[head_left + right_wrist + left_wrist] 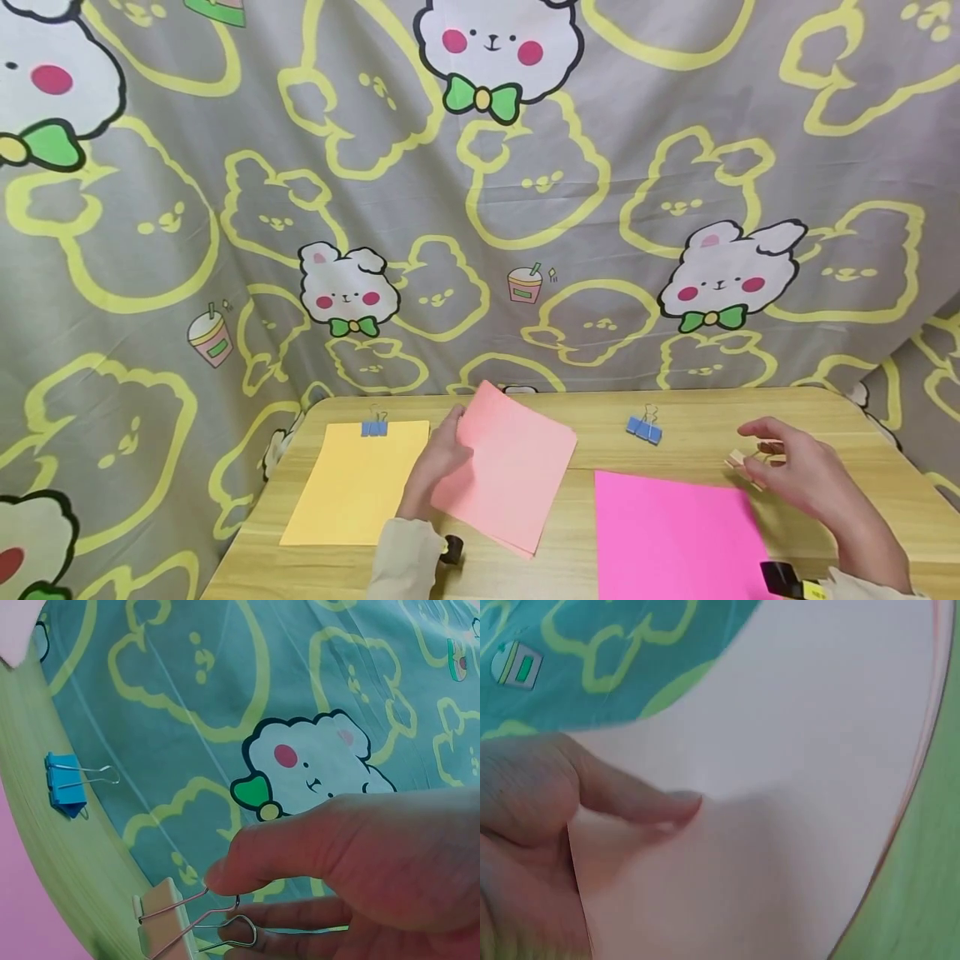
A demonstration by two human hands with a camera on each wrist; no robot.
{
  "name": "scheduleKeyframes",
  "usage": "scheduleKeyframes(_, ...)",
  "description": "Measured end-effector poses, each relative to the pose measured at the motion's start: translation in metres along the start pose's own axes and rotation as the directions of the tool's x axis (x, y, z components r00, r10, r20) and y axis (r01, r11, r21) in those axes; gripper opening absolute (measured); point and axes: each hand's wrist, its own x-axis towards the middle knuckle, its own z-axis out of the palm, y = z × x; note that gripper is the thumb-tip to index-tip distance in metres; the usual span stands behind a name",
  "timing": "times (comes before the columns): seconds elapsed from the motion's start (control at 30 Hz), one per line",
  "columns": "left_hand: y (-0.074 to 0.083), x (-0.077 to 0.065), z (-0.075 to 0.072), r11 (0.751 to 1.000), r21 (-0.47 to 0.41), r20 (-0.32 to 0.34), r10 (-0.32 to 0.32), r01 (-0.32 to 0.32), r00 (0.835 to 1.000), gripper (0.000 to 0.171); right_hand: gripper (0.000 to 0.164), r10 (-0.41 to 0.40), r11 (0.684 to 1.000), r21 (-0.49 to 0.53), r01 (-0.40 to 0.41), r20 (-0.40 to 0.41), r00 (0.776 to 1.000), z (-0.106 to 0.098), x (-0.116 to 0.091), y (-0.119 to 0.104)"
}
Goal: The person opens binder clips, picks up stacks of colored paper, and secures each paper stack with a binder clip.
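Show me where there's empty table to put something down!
Bare tabletop shows between the salmon papers and the magenta paper, and between the loose blue binder clip and the right hand. It's crowded on the left, where the left hand holds the salmon papers beside the yellow paper.

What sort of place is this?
Probably an indoor craft or stationery work corner, possibly at home: a wood-look table backed by cartoon-print fabric, with pink paper and blue binder clips.
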Motion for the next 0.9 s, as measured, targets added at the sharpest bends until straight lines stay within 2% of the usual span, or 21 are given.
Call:
scheduleKeyframes(0.07, 0.001, 0.000, -0.004, 0.997, -0.078, -0.006, 0.024, -0.024, 1.000, 0.067, 0.040, 0.003, 1.000, -0.001, -0.003, 0.002, 1.000, 0.000, 0.000, 0.000)
scheduleKeyframes(0.1, 0.002, 0.000, -0.006, 0.993, -0.118, -0.011, 0.015, -0.016, 1.000, 0.068, 0.038, 0.001, 1.000, -0.002, -0.001, 0.004, 1.000, 0.000, 0.000, 0.000)
scheduleKeyframes(0.2, 0.002, 0.000, -0.011, 0.980, -0.199, -0.042, -0.036, 0.027, 0.998, 0.054, 0.035, -0.004, 1.000, -0.018, 0.004, 0.007, 1.000, 0.000, 0.000, 0.001)
scheduleKeyframes(0.3, 0.002, 0.000, -0.014, 0.960, -0.270, -0.098, -0.102, 0.073, 0.990, 0.040, 0.032, -0.006, 0.999, -0.032, 0.006, 0.013, 1.000, 0.000, 0.001, 0.002)
scheduleKeyframes(0.47, 0.003, 0.001, -0.018, 0.920, -0.388, -0.179, -0.131, 0.053, 0.975, 0.038, 0.030, -0.007, 0.999, -0.033, 0.008, 0.013, 1.000, 0.001, 0.002, 0.004)
scheduleKeyframes(0.5, 0.008, -0.001, -0.019, 0.916, -0.397, -0.193, -0.133, 0.047, 0.972, 0.037, 0.030, -0.009, 0.999, -0.031, 0.010, 0.012, 1.000, 0.002, 0.002, 0.004)
scheduleKeyframes(0.6, 0.010, -0.001, -0.019, 0.910, -0.415, -0.230, -0.123, 0.017, 0.965, 0.033, 0.030, -0.008, 1.000, -0.028, 0.009, 0.014, 1.000, 0.002, 0.002, 0.004)
scheduleKeyframes(0.67, 0.009, -0.001, -0.018, 0.904, -0.427, -0.235, -0.096, -0.014, 0.967, 0.030, 0.030, -0.004, 1.000, -0.023, 0.004, 0.015, 1.000, 0.003, 0.002, 0.003)
scheduleKeyframes(0.8, -0.003, 0.002, -0.018, 0.889, -0.453, -0.204, -0.030, -0.067, 0.979, 0.028, 0.031, 0.005, 1.000, -0.019, -0.005, 0.016, 1.000, 0.003, 0.003, 0.002)
scheduleKeyframes(0.9, -0.009, 0.003, -0.019, 0.884, -0.459, -0.182, -0.001, -0.084, 0.983, 0.028, 0.033, 0.001, 1.000, -0.018, -0.001, 0.010, 1.000, 0.003, 0.002, 0.000)
